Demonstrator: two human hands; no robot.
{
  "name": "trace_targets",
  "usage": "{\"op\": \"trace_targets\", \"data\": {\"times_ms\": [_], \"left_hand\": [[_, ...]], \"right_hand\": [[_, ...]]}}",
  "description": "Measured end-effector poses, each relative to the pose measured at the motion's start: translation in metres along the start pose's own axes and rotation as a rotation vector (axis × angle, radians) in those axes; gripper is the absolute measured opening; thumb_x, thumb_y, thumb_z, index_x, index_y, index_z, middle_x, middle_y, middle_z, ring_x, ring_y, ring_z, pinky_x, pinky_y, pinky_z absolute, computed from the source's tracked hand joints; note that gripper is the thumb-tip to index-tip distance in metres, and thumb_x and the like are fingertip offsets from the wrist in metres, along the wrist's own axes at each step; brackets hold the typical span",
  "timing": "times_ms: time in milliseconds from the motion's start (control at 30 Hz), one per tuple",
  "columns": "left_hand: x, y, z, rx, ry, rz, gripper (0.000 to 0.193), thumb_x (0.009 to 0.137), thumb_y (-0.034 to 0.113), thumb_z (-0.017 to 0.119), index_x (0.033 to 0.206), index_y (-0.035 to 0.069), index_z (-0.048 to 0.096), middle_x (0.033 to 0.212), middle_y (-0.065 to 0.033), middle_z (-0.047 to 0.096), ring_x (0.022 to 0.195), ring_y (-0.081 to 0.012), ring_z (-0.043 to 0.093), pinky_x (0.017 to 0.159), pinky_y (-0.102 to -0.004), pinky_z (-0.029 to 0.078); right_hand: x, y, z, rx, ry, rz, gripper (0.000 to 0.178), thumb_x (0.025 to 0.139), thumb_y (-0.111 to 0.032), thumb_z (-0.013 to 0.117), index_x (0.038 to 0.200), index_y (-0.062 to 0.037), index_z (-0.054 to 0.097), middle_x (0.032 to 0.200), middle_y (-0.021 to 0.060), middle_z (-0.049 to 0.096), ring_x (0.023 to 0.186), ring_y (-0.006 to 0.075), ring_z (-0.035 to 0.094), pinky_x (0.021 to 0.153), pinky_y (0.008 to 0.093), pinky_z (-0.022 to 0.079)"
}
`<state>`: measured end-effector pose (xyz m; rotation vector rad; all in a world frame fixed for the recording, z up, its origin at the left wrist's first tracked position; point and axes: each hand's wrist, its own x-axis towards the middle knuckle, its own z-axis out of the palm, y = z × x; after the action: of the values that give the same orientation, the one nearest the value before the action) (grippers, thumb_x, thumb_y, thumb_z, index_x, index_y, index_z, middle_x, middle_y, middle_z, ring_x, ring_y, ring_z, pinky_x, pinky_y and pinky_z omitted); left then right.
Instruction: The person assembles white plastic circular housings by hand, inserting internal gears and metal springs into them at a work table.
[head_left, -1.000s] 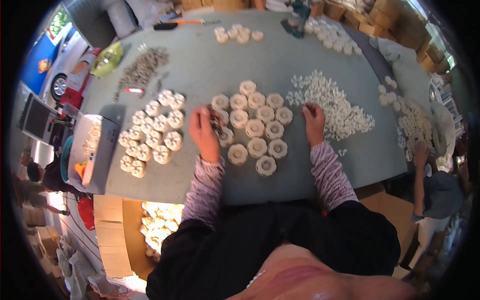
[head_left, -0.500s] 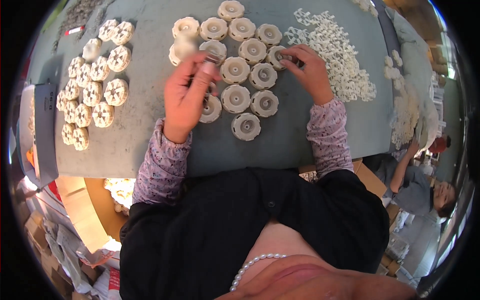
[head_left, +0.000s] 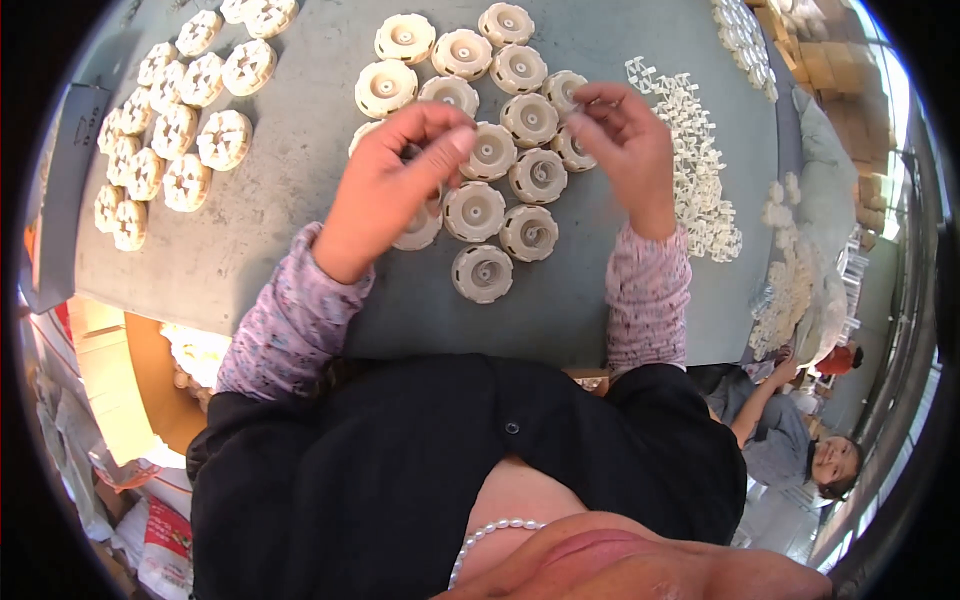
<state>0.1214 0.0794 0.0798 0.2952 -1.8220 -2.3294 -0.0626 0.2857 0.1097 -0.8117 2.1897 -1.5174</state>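
Note:
Several cream, round, cup-like parts (head_left: 473, 211) with scalloped rims lie in a cluster on the grey table (head_left: 410, 315). Wire-like coils show inside some of them, such as the nearest round part (head_left: 482, 273). My left hand (head_left: 385, 190) hovers over the cluster's left side, fingers curled and thumb pressed in around small metal wire pieces, mostly hidden now. Above the right edge of the cluster is my right hand (head_left: 630, 150), slightly blurred, its thumb and bent fingers apart with nothing seen between them. One round part (head_left: 573, 150) sits just below its fingertips.
At the left lie several cream wheels with segmented faces (head_left: 224, 139). A heap of small white plastic pieces (head_left: 700, 175) spreads to the right. A grey bin (head_left: 65, 200) stands at the left edge, an open carton (head_left: 155, 380) below. Another person (head_left: 790, 440) is at far right.
My right hand has lifted off a round part at the cluster's right edge, its fingers parting. My left hand stays curled; its metal pieces show less. The whole view has shifted.

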Motion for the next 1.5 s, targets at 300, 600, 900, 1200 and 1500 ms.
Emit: {"op": "trace_targets", "data": {"times_ms": [300,600,900,1200,1500], "left_hand": [[0.01,0.0,-0.016,-0.564,-0.008,-0.199,0.04,0.102,0.006,0.058,0.141,-0.004,0.053,0.127,-0.0129,0.065,0.118,-0.0241,0.068,0.097,-0.0321,0.061],[0.008,0.002,-0.01,-0.313,-0.01,-0.149,0.036,0.098,0.004,0.067,0.133,0.001,0.057,0.124,-0.0102,0.064,0.107,-0.0189,0.069,0.084,-0.0321,0.061],[0.006,0.003,-0.02,-0.542,0.009,-0.306,0.027,0.102,0.019,0.069,0.124,0.004,0.062,0.1,-0.0033,0.067,0.078,-0.0104,0.065,0.068,-0.0257,0.058],[0.013,0.007,-0.019,-0.385,0.058,-0.161,0.037,0.101,0.017,0.07,0.135,0.003,0.067,0.11,-0.0009,0.067,0.094,-0.0087,0.064,0.085,-0.0258,0.058],[0.01,0.008,-0.011,-0.303,-0.014,-0.137,0.038,0.101,0.013,0.068,0.138,0.005,0.067,0.113,-0.0003,0.067,0.099,-0.0077,0.063,0.087,-0.0262,0.058]], "right_hand": [[0.046,0.031,-0.027,-0.736,0.018,-0.177,0.028,0.085,-0.012,0.078,0.112,-0.0063,0.074,0.099,0.0088,0.073,0.083,0.0206,0.069,0.078,0.035,0.057],[0.01,-0.025,0.016,-0.112,-0.128,-0.075,0.029,0.094,-0.012,0.074,0.123,-0.0067,0.073,0.099,0.0025,0.07,0.087,0.0121,0.066,0.079,0.0283,0.055],[-0.011,-0.053,0.029,-0.069,-0.264,-0.356,0.026,0.09,-0.004,0.078,0.116,-0.0026,0.074,0.104,0.006,0.072,0.091,0.0137,0.07,0.081,0.0291,0.058],[0.026,-0.007,-0.01,-0.4,-0.058,-0.227,0.028,0.089,-0.009,0.079,0.116,-0.0049,0.077,0.101,0.0075,0.074,0.091,0.0143,0.069,0.08,0.0285,0.055],[0.023,0.006,0.006,-0.695,-0.13,-0.443,0.031,0.093,-0.015,0.077,0.123,-0.0083,0.075,0.099,0.0041,0.074,0.089,0.015,0.07,0.08,0.0306,0.056]]}}
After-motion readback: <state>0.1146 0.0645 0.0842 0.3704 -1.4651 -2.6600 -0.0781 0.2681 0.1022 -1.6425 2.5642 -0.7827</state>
